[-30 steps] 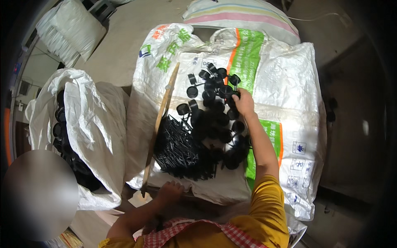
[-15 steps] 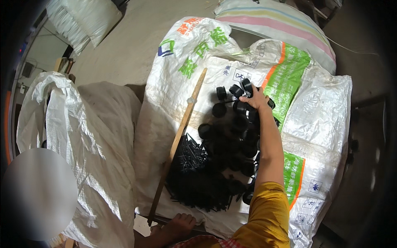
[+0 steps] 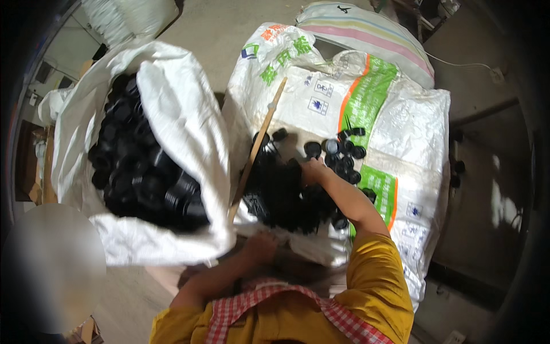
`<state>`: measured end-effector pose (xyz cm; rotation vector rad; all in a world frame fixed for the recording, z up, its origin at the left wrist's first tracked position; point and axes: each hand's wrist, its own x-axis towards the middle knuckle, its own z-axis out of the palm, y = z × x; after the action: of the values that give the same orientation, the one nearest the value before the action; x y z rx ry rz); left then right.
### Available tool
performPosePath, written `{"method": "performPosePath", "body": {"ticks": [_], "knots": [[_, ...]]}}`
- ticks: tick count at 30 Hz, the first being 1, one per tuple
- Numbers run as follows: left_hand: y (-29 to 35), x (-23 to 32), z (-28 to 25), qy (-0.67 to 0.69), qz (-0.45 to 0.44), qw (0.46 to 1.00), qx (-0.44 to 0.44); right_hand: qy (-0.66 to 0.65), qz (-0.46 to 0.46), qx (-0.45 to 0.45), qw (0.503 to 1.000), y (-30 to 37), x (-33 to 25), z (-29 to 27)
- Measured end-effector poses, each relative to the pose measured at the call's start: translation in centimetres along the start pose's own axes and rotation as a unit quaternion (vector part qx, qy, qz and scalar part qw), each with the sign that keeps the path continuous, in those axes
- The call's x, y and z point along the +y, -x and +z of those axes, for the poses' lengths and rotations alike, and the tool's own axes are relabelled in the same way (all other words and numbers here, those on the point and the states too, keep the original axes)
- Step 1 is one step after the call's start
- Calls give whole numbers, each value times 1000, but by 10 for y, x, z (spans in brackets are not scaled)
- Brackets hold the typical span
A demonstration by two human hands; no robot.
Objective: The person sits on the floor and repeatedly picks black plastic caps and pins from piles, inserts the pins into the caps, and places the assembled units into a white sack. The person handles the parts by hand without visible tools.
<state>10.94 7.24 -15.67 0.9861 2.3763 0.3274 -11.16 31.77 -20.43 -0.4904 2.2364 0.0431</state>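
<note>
My right hand (image 3: 313, 171) reaches into a heap of black plastic caps and thin black pieces (image 3: 281, 192). Its fingers look curled in, and the dark heap hides whatever they hold. Loose round black caps (image 3: 346, 163) lie just to the right of this hand on a white woven sack (image 3: 321, 74). Near the sack's front edge is my left hand (image 3: 262, 245), too blurred to make out its fingers. A wooden stick (image 3: 264, 129) lies slanted along the left side of the heap.
At the left, a large white sack (image 3: 189, 109) gapes around many black caps (image 3: 129, 152). A full striped sack (image 3: 366, 28) lies beyond the work surface. More white sacks (image 3: 132, 20) rest on the floor at the far left.
My right hand has drawn back from the far caps toward the heap. Several caps near it have shifted closer. With the view moved, the left sack's mouth and its caps now show.
</note>
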Motion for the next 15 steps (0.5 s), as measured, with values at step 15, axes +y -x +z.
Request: {"method": "performPosePath", "body": {"ticks": [15], "knots": [[60,-12,-100,26,89,994,55,-165,111,131,971,151,-94,100]]}}
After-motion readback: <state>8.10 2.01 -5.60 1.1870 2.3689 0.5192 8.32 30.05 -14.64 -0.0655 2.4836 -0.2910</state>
